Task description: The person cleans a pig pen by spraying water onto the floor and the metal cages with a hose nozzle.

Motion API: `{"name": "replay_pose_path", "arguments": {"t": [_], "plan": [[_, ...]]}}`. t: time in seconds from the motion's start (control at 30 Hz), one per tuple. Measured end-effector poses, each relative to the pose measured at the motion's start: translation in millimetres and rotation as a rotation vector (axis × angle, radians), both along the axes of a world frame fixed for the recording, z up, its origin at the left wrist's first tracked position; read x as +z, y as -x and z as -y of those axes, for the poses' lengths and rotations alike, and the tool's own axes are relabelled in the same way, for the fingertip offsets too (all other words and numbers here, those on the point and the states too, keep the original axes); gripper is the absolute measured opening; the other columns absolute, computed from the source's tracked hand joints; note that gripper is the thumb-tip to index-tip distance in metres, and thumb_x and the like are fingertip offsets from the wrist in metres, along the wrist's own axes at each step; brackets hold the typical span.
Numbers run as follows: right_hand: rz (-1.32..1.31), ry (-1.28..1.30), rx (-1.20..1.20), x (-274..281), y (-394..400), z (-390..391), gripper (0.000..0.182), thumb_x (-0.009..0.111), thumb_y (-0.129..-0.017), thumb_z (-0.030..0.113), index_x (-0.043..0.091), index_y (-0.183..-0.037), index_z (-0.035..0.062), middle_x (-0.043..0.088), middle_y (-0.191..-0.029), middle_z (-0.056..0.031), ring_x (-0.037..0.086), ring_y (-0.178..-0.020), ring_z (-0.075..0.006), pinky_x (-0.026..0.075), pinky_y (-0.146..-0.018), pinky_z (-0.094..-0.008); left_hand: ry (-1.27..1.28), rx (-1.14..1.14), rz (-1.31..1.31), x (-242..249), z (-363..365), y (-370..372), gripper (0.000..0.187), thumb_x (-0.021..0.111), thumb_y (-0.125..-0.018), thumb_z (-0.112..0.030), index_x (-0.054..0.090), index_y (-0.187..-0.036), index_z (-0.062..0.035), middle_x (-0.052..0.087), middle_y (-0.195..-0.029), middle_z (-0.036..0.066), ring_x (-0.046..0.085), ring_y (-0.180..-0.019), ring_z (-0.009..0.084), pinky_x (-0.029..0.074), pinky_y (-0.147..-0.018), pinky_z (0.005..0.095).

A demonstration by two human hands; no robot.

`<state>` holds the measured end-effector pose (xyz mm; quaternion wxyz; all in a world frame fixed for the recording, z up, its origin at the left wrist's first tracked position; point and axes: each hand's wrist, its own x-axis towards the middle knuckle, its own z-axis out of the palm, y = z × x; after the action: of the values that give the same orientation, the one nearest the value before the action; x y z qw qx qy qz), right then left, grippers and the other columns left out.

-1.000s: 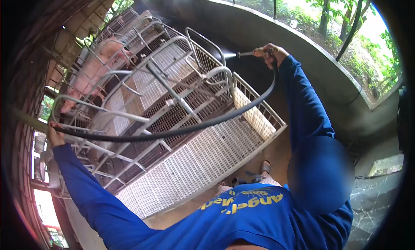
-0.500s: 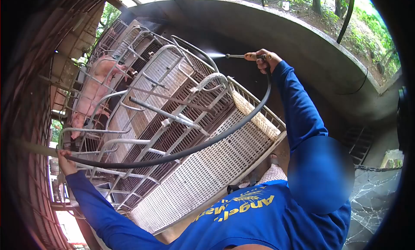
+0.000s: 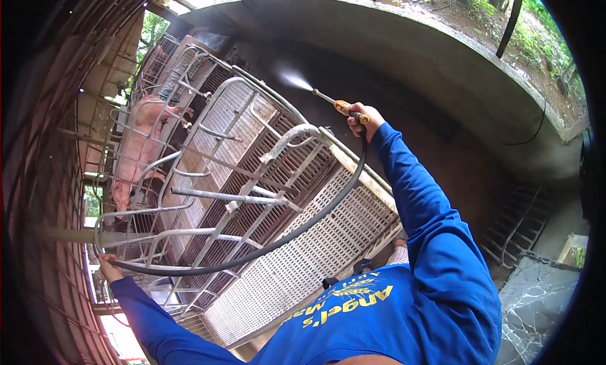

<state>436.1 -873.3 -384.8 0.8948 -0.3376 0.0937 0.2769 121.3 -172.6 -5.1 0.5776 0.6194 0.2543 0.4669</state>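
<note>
Diagonally up-left: spray wand [image 3: 334,103]

Both arms stretched wide; right hand [image 3: 365,120] fisted, raised; left hand [image 3: 108,266] clenched, low.

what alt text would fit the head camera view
A person in a blue long-sleeved shirt sprays water from a spray wand in the right hand, while the left hand holds the black hose over metal pens with a pig.

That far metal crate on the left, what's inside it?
A pink pig stands inside the far crate, on slatted flooring. Bars cover parts of its body; its head cannot be seen clearly.
</note>
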Motion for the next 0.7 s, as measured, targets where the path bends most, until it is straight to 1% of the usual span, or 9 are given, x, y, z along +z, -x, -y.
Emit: {"name": "replay_pose_path", "arguments": {"t": [0.17, 0.27, 0.4, 0.43, 0.53, 0.57, 0.63, 0.67, 0.7], "plan": [[0.008, -0.016, -0.145, -3.1, -5.2, -4.3, 0.015, 0.047, -0.076, 0.021, 0.045, -0.075, 0.0070, 0.045, -0.051, -0.0036, 0.036, -0.037, -0.0104, 0.028, -0.037, -0.0244, 0.003, 0.100, -0.085, -0.1, -7.4, -16.7, 0.020, 0.043, -0.086, -0.018, 0.043, -0.066, -0.0134, 0.040, -0.051, -0.007, 0.040, -0.045, 0.0042, 0.035, -0.046, 0.0185], [-0.031, -0.023, -0.076, -6.0, -14.7, -2.8, 0.015, 0.048, -0.075, 0.020, 0.045, -0.075, 0.0060, 0.045, -0.052, -0.0039, 0.036, -0.037, -0.0103, 0.027, -0.037, -0.0236, 0.021, 0.123, -0.033, 12.5, 30.6, -31.8, 0.020, 0.049, -0.082, -0.017, 0.040, -0.064, -0.0138, 0.037, -0.052, -0.006, 0.036, -0.043, 0.0046, 0.036, -0.043, 0.0176], [-0.020, -0.071, 0.031, -9.2, -21.0, -7.3, 0.017, 0.048, -0.076, 0.020, 0.046, -0.076, 0.0035, 0.045, -0.053, -0.0053, 0.036, -0.038, -0.0098, 0.026, -0.037, -0.0224, -0.029, -0.046, -0.077, 36.9, -17.1, -16.1, 0.019, 0.049, -0.082, -0.017, 0.040, -0.065, -0.0146, 0.037, -0.053, -0.005, 0.037, -0.045, 0.0046, 0.033, -0.043, 0.0168], [0.032, 0.034, 0.058, -6.0, -23.8, -9.5, 0.018, 0.043, -0.079, 0.026, 0.041, -0.069, 0.0111, 0.042, -0.051, 0.0004, 0.033, -0.036, -0.0078, 0.028, -0.037, -0.0234, -0.048, 0.008, -0.068, 36.7, -1.2, -17.0, 0.019, 0.049, -0.082, -0.018, 0.040, -0.066, -0.0148, 0.037, -0.053, -0.005, 0.038, -0.045, 0.0050, 0.033, -0.043, 0.0168], [-0.013, -0.007, 0.079, -0.9, -33.6, -12.0, 0.018, 0.043, -0.079, 0.026, 0.041, -0.068, 0.0112, 0.042, -0.050, 0.0006, 0.033, -0.036, -0.0077, 0.028, -0.037, -0.0232, -0.098, 0.121, -0.095, 38.1, 27.1, -11.0, 0.019, 0.049, -0.082, -0.021, 0.040, -0.067, -0.0154, 0.038, -0.053, -0.005, 0.040, -0.046, 0.0064, 0.034, -0.043, 0.0177], [-0.010, -0.070, 0.036, -5.6, -36.2, -13.6, 0.018, 0.048, -0.076, 0.022, 0.048, -0.074, 0.0037, 0.045, -0.052, -0.0047, 0.036, -0.038, -0.0098, 0.026, -0.036, -0.0229, -0.106, 0.126, -0.143, 33.1, 24.8, -8.5, 0.019, 0.049, -0.082, -0.022, 0.039, -0.067, -0.0155, 0.038, -0.053, -0.004, 0.040, -0.046, 0.0070, 0.034, -0.043, 0.0184], [-0.001, -0.037, 0.027, -6.5, -37.9, -13.3, 0.018, 0.048, -0.076, 0.023, 0.048, -0.075, 0.0045, 0.045, -0.052, -0.0037, 0.036, -0.037, -0.0095, 0.026, -0.036, -0.0230, -0.146, 0.138, -0.201, 28.3, 30.1, -0.3, 0.021, 0.049, -0.082, -0.025, 0.038, -0.067, -0.0153, 0.038, -0.053, -0.003, 0.041, -0.046, 0.0099, 0.034, -0.043, 0.0218], [0.007, -0.024, 0.034, -5.6, -38.1, -15.9, 0.018, 0.048, -0.076, 0.023, 0.048, -0.075, 0.0050, 0.045, -0.052, -0.0032, 0.036, -0.037, -0.0094, 0.026, -0.035, -0.0230, -0.219, 0.124, -0.192, 22.0, 18.0, 2.4, 0.021, 0.048, -0.082, -0.024, 0.038, -0.067, -0.0150, 0.037, -0.053, -0.003, 0.041, -0.047, 0.0101, 0.033, -0.044, 0.0225], [0.013, 0.002, 0.038, -2.5, -36.2, -14.8, 0.017, 0.048, -0.076, 0.024, 0.048, -0.075, 0.0065, 0.045, -0.052, -0.0019, 0.035, -0.036, -0.0089, 0.026, -0.035, -0.0229, -0.335, -0.039, -0.265, 19.3, 11.2, 11.0, 0.018, 0.049, -0.081, -0.021, 0.039, -0.067, -0.0146, 0.038, -0.054, -0.003, 0.041, -0.046, 0.0096, 0.034, -0.044, 0.0216]]}}
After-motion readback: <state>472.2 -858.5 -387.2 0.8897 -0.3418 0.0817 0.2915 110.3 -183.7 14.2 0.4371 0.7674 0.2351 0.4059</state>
